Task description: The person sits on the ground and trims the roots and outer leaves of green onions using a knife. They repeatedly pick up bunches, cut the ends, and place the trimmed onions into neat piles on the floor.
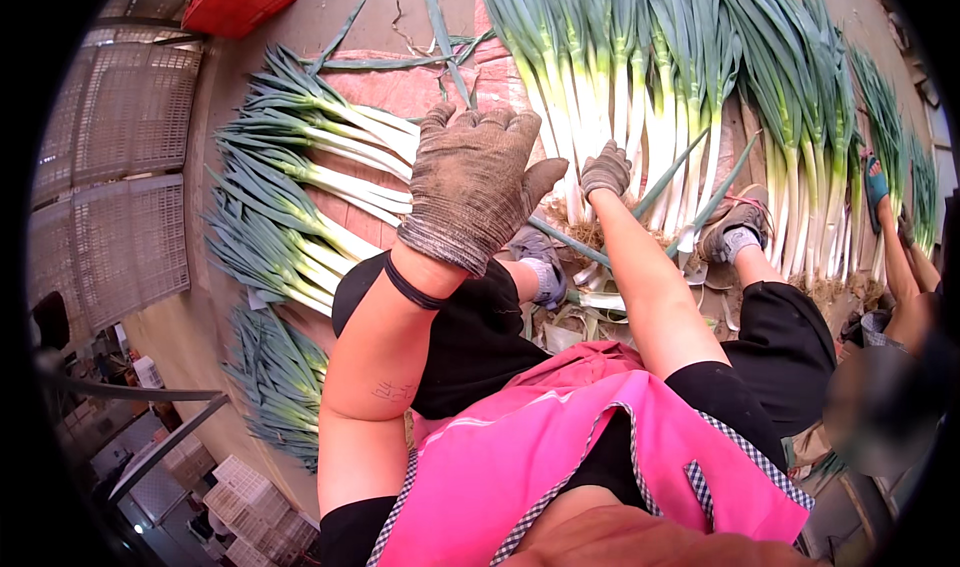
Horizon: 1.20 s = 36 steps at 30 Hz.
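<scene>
My left hand (480,184), in a soiled knit glove, is raised in front of the left heap. Its back faces me and its thumb stands well away from the fingers; the palm is hidden. In a similar glove, my right hand (607,169) reaches down to the white stems of a row of long green onions (600,94). Its fingers curl at the stems, but whether they grip one cannot be seen. More long green onions (360,151) lie in bunches on the left, white ends towards my left hand, which covers some of those ends.
Pink woven sacking (352,83) lies under the onions. Peeled leaves and scraps (570,334) litter the floor between my shoes. A red plastic crate (244,1) stands far left, near stacked pale crates (124,192). Another person's gloved hand (875,181) is by onions on the right.
</scene>
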Motion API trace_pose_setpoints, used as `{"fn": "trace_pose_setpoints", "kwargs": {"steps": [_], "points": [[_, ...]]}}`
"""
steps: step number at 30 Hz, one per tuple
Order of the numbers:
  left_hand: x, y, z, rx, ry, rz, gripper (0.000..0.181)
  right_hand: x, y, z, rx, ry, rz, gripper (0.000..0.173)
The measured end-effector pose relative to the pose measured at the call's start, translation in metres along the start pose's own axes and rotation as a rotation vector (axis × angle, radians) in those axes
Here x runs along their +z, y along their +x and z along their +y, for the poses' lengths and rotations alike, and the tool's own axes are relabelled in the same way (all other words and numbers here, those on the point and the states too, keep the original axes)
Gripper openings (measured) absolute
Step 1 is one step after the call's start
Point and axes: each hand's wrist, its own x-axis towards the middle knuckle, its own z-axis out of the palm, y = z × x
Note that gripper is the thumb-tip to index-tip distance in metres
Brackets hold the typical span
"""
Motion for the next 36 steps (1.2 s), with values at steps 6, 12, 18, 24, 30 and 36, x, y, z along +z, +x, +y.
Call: {"fn": "trace_pose_setpoints", "kwargs": {"steps": [6, 12, 18, 24, 30, 36], "points": [[0.006, -0.001, 0.001, -0.074, -0.021, -0.201, 0.044, 0.004, 0.015, 0.011, 0.049, 0.268, -0.331, 0.059], [0.016, 0.009, -0.007, -0.137, -0.267, -0.174, 0.049, 0.023, 0.026, 0.068, 0.017, 0.748, -0.231, 0.055], [0.054, 0.029, 0.007, -0.173, -0.546, -0.206, 0.063, -0.189, -0.094, 0.045, -0.118, 1.426, -0.734, 0.050], [0.061, 0.066, 0.030, -0.580, -1.646, -0.209, 0.054, -0.263, -0.201, 0.096, -0.268, 1.455, -0.941, 0.053], [0.067, 0.087, 0.013, -0.681, -2.277, 0.272, 0.047, -0.240, -0.230, 0.130, -0.444, 1.105, -0.753, 0.078], [0.068, 0.073, 0.020, -0.734, -2.299, 0.378, 0.058, -0.197, -0.208, 0.061, -0.787, -0.078, 0.544, 0.059]]}}
